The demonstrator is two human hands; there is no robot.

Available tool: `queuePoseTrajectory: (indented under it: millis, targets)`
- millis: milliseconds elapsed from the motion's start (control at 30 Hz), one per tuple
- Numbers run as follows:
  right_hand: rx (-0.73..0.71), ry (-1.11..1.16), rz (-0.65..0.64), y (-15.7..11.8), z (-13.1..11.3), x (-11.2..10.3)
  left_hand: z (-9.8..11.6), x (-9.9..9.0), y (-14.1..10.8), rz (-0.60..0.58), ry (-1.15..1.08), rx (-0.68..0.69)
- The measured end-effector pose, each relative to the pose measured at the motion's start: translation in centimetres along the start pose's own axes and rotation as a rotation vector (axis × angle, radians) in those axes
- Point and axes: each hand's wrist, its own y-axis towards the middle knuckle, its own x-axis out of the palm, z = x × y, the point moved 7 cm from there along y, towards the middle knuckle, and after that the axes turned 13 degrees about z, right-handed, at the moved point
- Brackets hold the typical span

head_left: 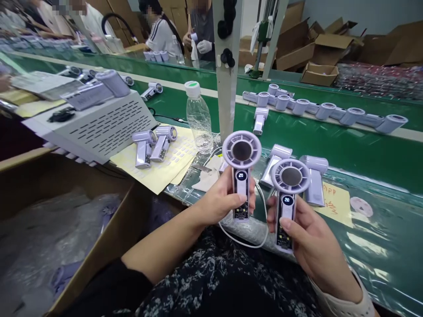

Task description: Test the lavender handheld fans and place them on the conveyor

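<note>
My left hand is closed round the handle of a lilac handheld fan, its thumb on the front. A matching handheld fan is upright in my right hand, whose thumb also presses the handle's front. Both small displays read 20, and dark circuitry shows at the lower part of each handle. Just behind them, two more fans, one on the left and one on the right, lie on the bench. A white cable loops below my hands.
A clear bottle stands by a metal post. Two fans lie on yellow paper beside a slotted grey box. More fans line the green conveyor. A carton is low left; people work across.
</note>
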Motion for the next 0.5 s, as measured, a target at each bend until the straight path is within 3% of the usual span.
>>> queuePoseTrajectory:
  millis: [133,500]
  targets:
    - [0.026,0.049,0.054,0.3,0.5,-0.1,-1.1,0.5,-0.1,-0.04,0.058,-0.029]
    - [0.039,0.134,0.089,0.3,0.4,-0.1,-2.3,0.6,0.6,0.05,-0.046,-0.12]
